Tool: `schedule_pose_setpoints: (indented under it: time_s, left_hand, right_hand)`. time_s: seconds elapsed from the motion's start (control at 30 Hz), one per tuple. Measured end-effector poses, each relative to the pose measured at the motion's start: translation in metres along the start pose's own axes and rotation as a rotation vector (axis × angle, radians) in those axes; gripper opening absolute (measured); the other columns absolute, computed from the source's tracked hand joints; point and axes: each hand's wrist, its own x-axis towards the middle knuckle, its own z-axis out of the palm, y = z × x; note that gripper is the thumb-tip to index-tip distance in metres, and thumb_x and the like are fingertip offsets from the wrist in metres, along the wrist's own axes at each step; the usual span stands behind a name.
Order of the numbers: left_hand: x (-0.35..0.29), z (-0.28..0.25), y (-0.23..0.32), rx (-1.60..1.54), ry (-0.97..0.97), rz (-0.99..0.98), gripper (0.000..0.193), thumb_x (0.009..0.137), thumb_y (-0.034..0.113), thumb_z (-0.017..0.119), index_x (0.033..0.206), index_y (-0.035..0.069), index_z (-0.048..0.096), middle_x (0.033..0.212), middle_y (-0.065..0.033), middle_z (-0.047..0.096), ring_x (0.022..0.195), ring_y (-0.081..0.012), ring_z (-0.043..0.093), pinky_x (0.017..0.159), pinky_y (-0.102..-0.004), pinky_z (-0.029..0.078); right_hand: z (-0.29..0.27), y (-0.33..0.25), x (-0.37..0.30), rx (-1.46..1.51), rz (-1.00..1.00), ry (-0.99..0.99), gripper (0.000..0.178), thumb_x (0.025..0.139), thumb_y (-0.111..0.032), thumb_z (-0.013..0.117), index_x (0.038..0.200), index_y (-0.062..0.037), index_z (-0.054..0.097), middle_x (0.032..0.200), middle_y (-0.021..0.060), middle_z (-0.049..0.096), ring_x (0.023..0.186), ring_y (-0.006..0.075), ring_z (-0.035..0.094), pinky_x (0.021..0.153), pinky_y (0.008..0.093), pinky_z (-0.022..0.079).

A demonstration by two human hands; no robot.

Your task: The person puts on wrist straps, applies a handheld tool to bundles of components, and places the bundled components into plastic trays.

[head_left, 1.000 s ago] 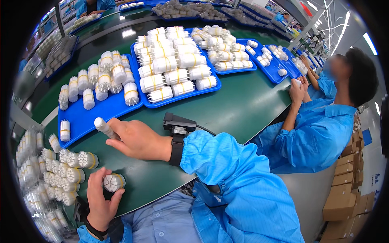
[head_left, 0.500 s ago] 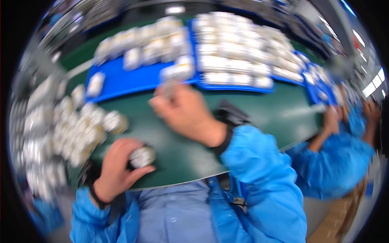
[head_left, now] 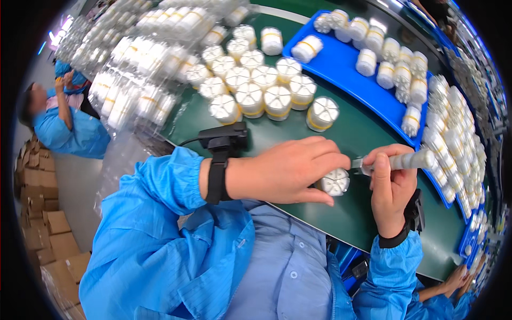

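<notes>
My left hand (head_left: 290,169) reaches across the green table with its fingers curled round a bundle of white cylinders (head_left: 336,182), whose round ends face up in clear wrap. Close on its right, my right hand (head_left: 392,192) grips a slim white rod (head_left: 413,160) lying across the fingers; a clear, shiny piece (head_left: 362,167) shows at the rod's left end, next to my left fingertips. I cannot make out whether that piece touches the bundle. Just beyond my left hand stands a single upright bundle (head_left: 323,113) with a yellow band.
Several upright bundles (head_left: 249,98) crowd the table beyond my left arm, with clear-bagged bundles (head_left: 141,56) behind. A blue tray (head_left: 346,88) holds lying bundles, and another full tray (head_left: 447,194) stands right. Co-workers sit left (head_left: 66,128) and lower right (head_left: 442,296). Cardboard boxes (head_left: 45,213) are stacked left.
The view has swung to the left. My right hand has come from the tray's near edge to beside my left hand, where the slim rod shows clearly. My left hand still holds a bundle.
</notes>
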Motion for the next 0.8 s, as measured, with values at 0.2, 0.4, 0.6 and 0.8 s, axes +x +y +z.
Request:
schedule_pose_setpoints:
  time_s: [0.2,0.4,0.6,0.8]
  left_hand:
    - [0.002,0.001,0.003,0.024,0.12,0.039,0.074,0.074,0.042,0.087,0.127,0.002,0.054,0.119,-0.0156,0.057,0.103,-0.0363,0.059,0.088,-0.0437,0.051]
    - [0.002,-0.006,0.002,0.133,0.238,0.121,0.055,0.078,0.044,0.084,0.104,0.003,0.058,0.099,-0.0126,0.058,0.087,-0.0327,0.059,0.072,-0.04,0.05]
    - [-0.004,-0.007,0.005,0.359,0.313,0.364,0.034,0.079,0.022,0.083,0.072,0.009,0.052,0.071,-0.0037,0.051,0.057,-0.0213,0.053,0.046,-0.033,0.039]
    - [-0.009,-0.011,0.012,0.473,0.394,0.603,0.037,0.076,0.014,0.082,0.066,0.012,0.047,0.065,-0.0003,0.044,0.052,-0.0153,0.049,0.041,-0.0301,0.034]
  right_hand:
    - [-0.007,0.019,0.016,-0.16,0.133,0.061,0.022,0.098,-0.013,0.069,0.112,-0.0013,0.056,0.096,0.0058,0.066,0.075,0.0102,0.061,0.065,0.0263,0.049]
    - [-0.035,0.009,0.016,-0.052,-0.084,0.357,0.034,0.094,-0.013,0.068,0.124,-0.0037,0.055,0.112,0.0071,0.062,0.072,0.0074,0.055,0.062,0.022,0.046]
    - [-0.007,-0.14,-0.033,0.549,-0.252,0.042,0.017,0.102,-0.018,0.056,0.098,-0.0034,0.063,0.077,0.0086,0.06,0.059,0.016,0.052,0.051,0.0269,0.042]
    - [-0.001,-0.19,-0.01,0.782,-0.236,-0.778,0.017,0.089,-0.003,0.073,0.099,-0.0164,0.073,0.105,0.0005,0.072,0.075,0.0185,0.064,0.06,0.0294,0.051]
